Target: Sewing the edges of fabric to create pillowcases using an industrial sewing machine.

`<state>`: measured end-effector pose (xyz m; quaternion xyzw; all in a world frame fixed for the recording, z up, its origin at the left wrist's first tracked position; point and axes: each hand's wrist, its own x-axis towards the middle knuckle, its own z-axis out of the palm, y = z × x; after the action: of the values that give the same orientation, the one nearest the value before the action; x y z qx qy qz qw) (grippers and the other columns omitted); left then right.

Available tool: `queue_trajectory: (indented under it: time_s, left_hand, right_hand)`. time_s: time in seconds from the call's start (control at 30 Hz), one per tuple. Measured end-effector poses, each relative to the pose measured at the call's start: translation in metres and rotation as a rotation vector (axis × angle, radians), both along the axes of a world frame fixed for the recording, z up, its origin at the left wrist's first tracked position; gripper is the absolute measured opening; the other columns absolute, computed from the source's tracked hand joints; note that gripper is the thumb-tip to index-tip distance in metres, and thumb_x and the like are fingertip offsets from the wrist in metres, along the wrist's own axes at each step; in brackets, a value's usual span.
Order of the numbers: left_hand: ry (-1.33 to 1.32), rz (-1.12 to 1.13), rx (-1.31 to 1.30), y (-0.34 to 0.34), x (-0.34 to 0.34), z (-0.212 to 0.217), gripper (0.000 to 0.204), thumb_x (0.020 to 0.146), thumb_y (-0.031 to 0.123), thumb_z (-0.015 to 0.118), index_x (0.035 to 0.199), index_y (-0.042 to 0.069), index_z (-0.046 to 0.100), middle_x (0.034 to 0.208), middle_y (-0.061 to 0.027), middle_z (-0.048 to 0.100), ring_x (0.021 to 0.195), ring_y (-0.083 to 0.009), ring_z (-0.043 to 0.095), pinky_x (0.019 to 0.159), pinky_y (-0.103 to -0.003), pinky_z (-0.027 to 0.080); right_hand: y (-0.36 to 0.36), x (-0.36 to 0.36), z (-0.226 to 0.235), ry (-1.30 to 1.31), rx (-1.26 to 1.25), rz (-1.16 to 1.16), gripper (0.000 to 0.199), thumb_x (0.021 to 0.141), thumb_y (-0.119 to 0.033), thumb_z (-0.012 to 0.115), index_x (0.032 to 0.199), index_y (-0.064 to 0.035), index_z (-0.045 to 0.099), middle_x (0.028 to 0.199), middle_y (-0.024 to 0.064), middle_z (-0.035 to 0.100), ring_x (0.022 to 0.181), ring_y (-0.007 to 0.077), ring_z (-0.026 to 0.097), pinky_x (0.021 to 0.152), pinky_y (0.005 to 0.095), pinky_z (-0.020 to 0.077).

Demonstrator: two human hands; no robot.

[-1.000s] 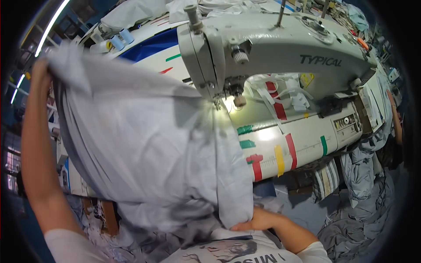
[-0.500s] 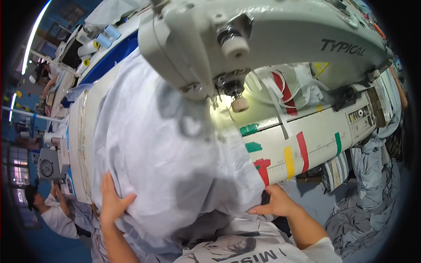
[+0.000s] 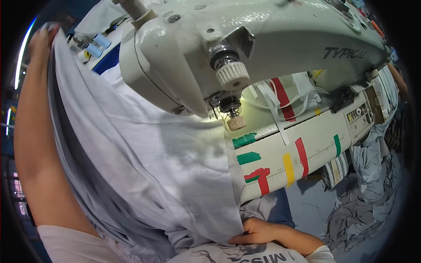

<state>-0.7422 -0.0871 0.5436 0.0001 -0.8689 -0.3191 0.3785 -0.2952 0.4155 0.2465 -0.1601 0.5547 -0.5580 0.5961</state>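
A large light-grey cloth (image 3: 158, 171) lies across the bed of a sewing machine (image 3: 272, 39) and drops over the near edge toward my body. Its right edge passes beneath the needle area. High at the far left, my left hand (image 3: 41, 39) is closed on the cloth and lifts its left side into a long hanging fold. My right hand (image 3: 256, 231) pinches the cloth's near right corner, low in front of my shirt. What lies under the cloth is hidden.
Green, yellow and red tape strips (image 3: 301, 155) mark the machine bed beside a printed ruler. White bands (image 3: 280, 105) lie behind them. Blue thread spools (image 3: 98, 44) stand at the back left. Crumpled grey cloth (image 3: 359, 215) is heaped at the lower right.
My left hand has gone from lying spread on the cloth to the far upper left, raising the cloth's side. The right hand has shifted down and slightly left with the near corner.
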Motion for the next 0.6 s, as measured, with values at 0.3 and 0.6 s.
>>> queue_trajectory:
  time_s: [0.3,0.6]
  left_hand:
    - [-0.657,-0.111,-0.616,0.011,0.284,-0.18,0.086,0.082,0.023,0.071,0.15,0.003,0.022,0.149,-0.0207,0.034,0.138,-0.031,0.033,0.112,-0.038,0.028]
    - [-0.66,0.569,-0.405,-0.057,0.457,-0.261,0.038,0.086,0.013,0.055,0.12,-0.003,0.058,0.111,-0.0267,0.062,0.108,-0.0391,0.059,0.093,-0.04,0.044]
  right_hand:
    - [0.004,0.018,-0.016,0.292,-0.076,-0.399,0.032,0.08,-0.017,0.076,0.107,-0.0024,0.066,0.097,0.0097,0.07,0.092,0.0169,0.065,0.083,0.0304,0.0496]
    - [0.005,-0.02,-0.039,0.075,-0.146,-0.639,0.056,0.069,-0.007,0.082,0.119,-0.0015,0.057,0.113,0.0069,0.064,0.104,0.0163,0.058,0.09,0.0337,0.0481]
